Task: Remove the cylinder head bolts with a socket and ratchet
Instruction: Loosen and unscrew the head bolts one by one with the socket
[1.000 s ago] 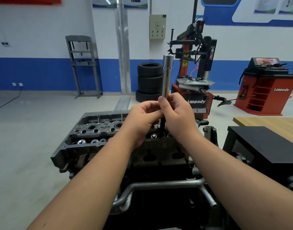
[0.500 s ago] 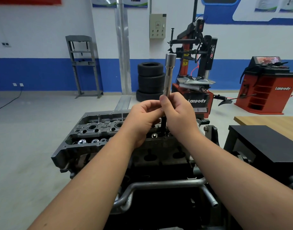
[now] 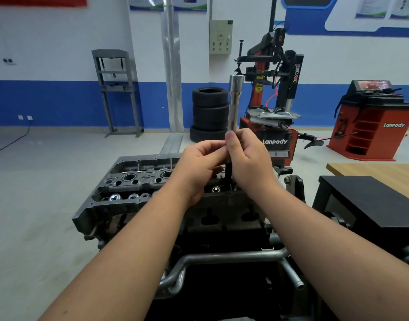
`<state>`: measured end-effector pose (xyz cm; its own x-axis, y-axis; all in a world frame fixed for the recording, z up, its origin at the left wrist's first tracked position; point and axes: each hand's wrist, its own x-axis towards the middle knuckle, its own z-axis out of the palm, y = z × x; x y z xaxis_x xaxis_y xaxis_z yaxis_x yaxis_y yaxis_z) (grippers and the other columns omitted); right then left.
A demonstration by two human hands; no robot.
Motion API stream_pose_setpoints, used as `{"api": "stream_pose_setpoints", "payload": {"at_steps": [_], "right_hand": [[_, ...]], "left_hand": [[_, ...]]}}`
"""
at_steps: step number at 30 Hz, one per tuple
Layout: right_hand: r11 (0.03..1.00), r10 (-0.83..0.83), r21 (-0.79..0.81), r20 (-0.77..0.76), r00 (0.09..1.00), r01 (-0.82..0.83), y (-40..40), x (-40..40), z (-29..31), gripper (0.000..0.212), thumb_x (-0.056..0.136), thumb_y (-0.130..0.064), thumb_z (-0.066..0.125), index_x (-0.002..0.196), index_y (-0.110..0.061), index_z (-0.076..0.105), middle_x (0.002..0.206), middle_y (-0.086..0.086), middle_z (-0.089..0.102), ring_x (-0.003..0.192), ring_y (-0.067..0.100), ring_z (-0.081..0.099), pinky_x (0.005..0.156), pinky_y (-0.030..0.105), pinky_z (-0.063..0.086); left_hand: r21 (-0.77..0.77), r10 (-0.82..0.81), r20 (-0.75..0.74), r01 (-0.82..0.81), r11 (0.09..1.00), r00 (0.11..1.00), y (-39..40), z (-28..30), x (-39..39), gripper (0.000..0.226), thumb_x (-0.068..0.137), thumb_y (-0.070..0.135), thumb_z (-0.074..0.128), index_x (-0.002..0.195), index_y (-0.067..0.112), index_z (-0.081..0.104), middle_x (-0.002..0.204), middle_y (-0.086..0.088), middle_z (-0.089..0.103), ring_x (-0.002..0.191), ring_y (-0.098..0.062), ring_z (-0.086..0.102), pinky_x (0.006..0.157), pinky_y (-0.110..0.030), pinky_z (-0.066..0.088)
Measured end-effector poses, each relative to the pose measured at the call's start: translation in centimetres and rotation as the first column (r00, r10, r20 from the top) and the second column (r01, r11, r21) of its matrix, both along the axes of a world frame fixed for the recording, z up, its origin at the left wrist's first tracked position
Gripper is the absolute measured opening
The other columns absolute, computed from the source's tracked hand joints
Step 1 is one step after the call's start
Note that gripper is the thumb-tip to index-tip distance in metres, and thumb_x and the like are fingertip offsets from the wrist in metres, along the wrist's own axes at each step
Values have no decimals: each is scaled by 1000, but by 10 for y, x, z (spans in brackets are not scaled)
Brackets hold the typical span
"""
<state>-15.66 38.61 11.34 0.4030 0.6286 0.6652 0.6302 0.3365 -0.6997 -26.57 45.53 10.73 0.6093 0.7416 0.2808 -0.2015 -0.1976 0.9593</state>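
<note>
**Cylinder head bolt being held upright in a long socket**

Cylinder head [image 3: 138,181] is being seen at centre frame, its near-right area hidden behind both hands. From 9 o'clock of the shaft, the left hand [image 3: 199,165] is being curled in, its fingertips pinching the dark bolt [image 3: 228,174]. The silver socket [image 3: 233,103] is being held vertical, rising toward 12 o'clock above the fingers. At 3 o'clock, the right hand [image 3: 247,158] is being wrapped around the socket's lower end.
</note>
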Motion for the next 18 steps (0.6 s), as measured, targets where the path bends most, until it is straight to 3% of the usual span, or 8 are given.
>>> {"api": "stream_pose_setpoints", "payload": {"at_steps": [6,10,14,18], "right_hand": [[999,34,-3,-27,999,-34,1,-1,-1,16,104,-38,50,106,-24,57,85,-11,66,80,-7,62,62,6,45],[1000,20,3,-23,1000,-20,1,0,-1,13,103,-38,51,97,-26,52,83,-7,64,76,-3,61,59,8,46],[1000,25,-3,3,1000,-25,2,1,0,17,106,-33,47,97,-24,58,82,-11,62,75,-11,58,62,5,43],[999,44,-28,-5,999,-44,5,1,0,19,106,-34,44,103,-23,59,83,-12,63,77,-12,59,62,5,43]], "left_hand": [[-25,17,28,-17,1000,999,2,-1,-1,18,94,25,70,108,15,74,101,-5,79,101,-26,73,93,-43,59],[-13,27,30,-26,1000,999,2,-2,0,18,93,25,72,107,15,74,100,-3,79,101,-25,73,93,-42,58],[-15,-11,10,11,1000,1000,2,0,1,20,100,24,64,116,16,73,108,-4,78,107,-24,72,96,-43,58],[-19,11,24,-11,1000,1000,1,0,0,17,100,24,64,113,18,73,106,-4,78,107,-26,72,98,-47,58]]}}
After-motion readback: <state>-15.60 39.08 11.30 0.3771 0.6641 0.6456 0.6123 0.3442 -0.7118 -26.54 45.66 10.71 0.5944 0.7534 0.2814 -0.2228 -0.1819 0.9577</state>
